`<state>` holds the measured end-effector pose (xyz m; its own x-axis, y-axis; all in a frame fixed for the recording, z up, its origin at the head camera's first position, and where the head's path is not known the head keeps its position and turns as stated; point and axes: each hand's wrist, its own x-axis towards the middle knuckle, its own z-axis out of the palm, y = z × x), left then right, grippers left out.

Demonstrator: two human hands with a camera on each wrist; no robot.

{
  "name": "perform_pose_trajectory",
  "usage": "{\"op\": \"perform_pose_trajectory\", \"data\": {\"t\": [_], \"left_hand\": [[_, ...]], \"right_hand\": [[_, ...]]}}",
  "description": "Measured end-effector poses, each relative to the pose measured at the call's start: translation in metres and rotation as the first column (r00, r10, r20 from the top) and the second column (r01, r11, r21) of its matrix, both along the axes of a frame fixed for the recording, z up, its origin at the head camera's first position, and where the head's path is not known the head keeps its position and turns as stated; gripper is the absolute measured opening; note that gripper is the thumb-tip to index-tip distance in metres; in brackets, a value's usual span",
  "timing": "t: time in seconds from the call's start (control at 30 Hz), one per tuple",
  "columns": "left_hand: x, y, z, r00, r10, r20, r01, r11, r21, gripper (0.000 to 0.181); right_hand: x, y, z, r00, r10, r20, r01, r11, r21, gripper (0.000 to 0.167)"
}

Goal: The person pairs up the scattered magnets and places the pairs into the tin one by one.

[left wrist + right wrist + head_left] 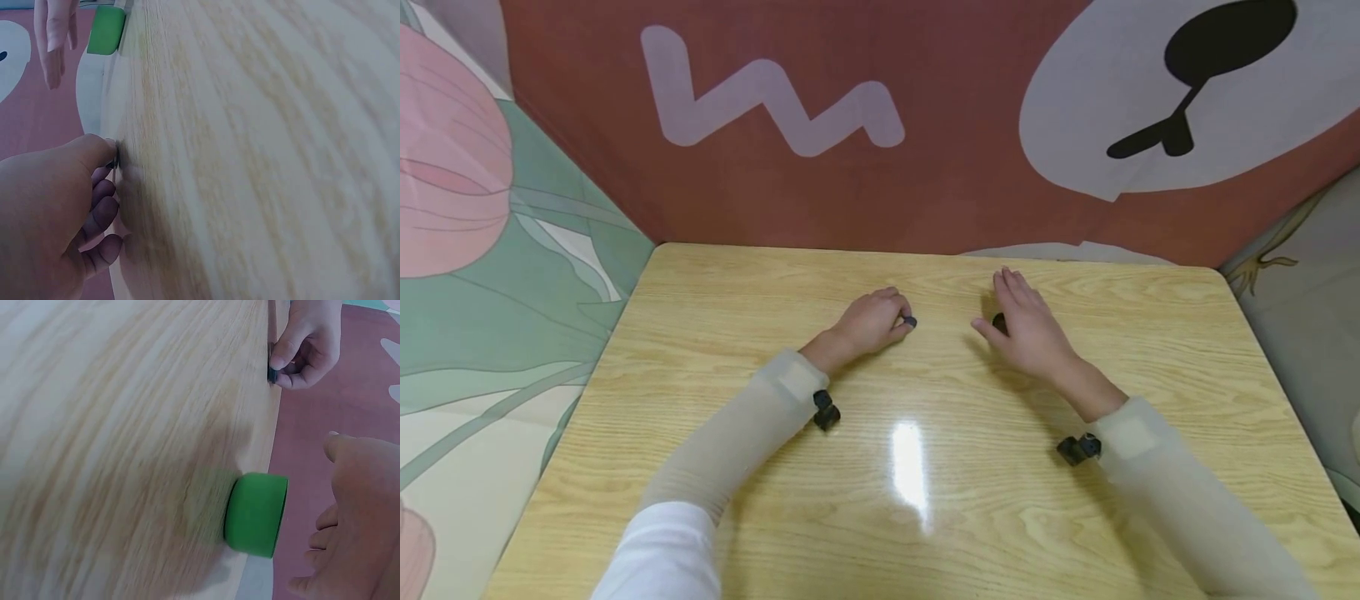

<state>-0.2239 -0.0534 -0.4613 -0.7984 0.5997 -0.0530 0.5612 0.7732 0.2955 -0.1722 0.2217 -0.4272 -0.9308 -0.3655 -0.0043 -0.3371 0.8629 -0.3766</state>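
Note:
My left hand [871,321] is low over the far middle of the table. Its thumb and fingers pinch a small dark, flat piece [910,322] at the tabletop; in the right wrist view this dark piece [272,370] shows under the thumb. To the right, my right hand [1033,333] hovers with fingers extended and thumb spread, apart from the table. Below it stands a short green round thing [256,514], like a small cup or cap. From the head, only something dark [999,322] shows between the thumb and fingers, mostly hidden by the hand.
The wood-grain table [910,383] ends at a reddish printed cloth backdrop [820,200]. Printed floral cloth [535,275] hangs at the left side. Both forearms wear beige sleeves [730,433] with small black cameras [826,411] at the wrists.

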Motion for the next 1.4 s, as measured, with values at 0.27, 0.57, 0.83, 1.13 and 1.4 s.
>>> {"op": "perform_pose_trajectory", "data": {"t": [0.27,0.57,0.83,1.13,1.4], "left_hand": [[0.000,0.000,0.003,1.000,0.004,0.016,-0.004,1.000,-0.003,0.027],[0.000,0.000,0.003,1.000,-0.004,0.014,0.004,1.000,-0.007,0.027],[0.000,0.000,0.005,1.000,-0.005,0.012,0.005,1.000,-0.007,0.027],[0.001,0.000,0.005,1.000,-0.002,0.020,0.002,1.000,-0.009,0.026],[0.002,0.000,0.006,1.000,-0.004,0.022,0.004,1.000,-0.015,0.027]], "right_hand": [[0.008,0.017,-0.003,1.000,-0.009,0.017,0.008,1.000,0.014,0.084],[0.015,0.031,-0.010,0.999,-0.027,0.026,0.026,0.999,0.036,0.082],[0.019,0.036,-0.016,1.000,-0.020,0.023,0.019,0.999,0.046,0.078],[0.021,0.036,-0.023,0.999,-0.027,0.044,0.025,0.999,0.047,0.075],[0.021,0.034,-0.024,0.998,-0.039,0.050,0.037,0.999,0.038,0.076]]}}
